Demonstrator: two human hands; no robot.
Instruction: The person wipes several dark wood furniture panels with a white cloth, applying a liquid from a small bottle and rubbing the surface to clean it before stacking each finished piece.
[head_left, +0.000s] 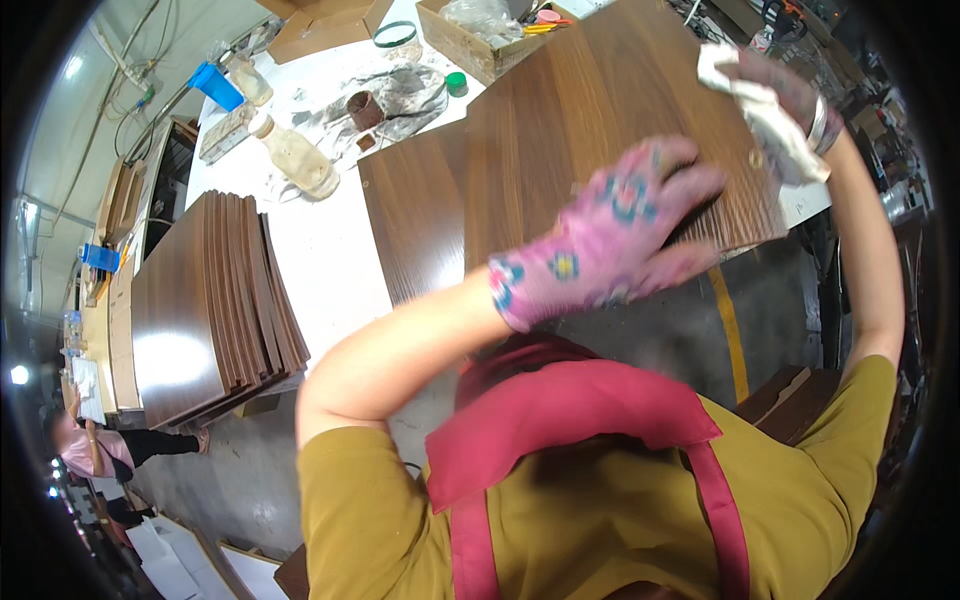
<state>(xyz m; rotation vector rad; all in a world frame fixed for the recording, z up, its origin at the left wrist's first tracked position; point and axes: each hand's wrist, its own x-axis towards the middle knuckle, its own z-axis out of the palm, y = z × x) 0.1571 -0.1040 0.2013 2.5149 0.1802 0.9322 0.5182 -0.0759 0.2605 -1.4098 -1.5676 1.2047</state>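
Observation:
My left hand (pixel 625 225), in a pink flowered glove, is over the front edge of a dark brown wood-grain panel (pixel 570 90). Its fingers are spread and slightly blurred; whether they press on the surface I cannot tell. At the panel's right edge, my gloved right hand (pixel 790 95) holds a white cloth (pixel 770 125), which hangs partly over the side. A second brown panel (pixel 415 190) lies partly under the first, to its left.
Upright brown panels (pixel 215 300) stand packed together at the left. On the white table (pixel 340 245) are a cloudy bottle (pixel 295 158), a stained cloth (pixel 410 95), a green cap (pixel 456 83), a blue cup (pixel 215 87) and a cardboard box (pixel 480 50). Another person (pixel 110 450) is at far left.

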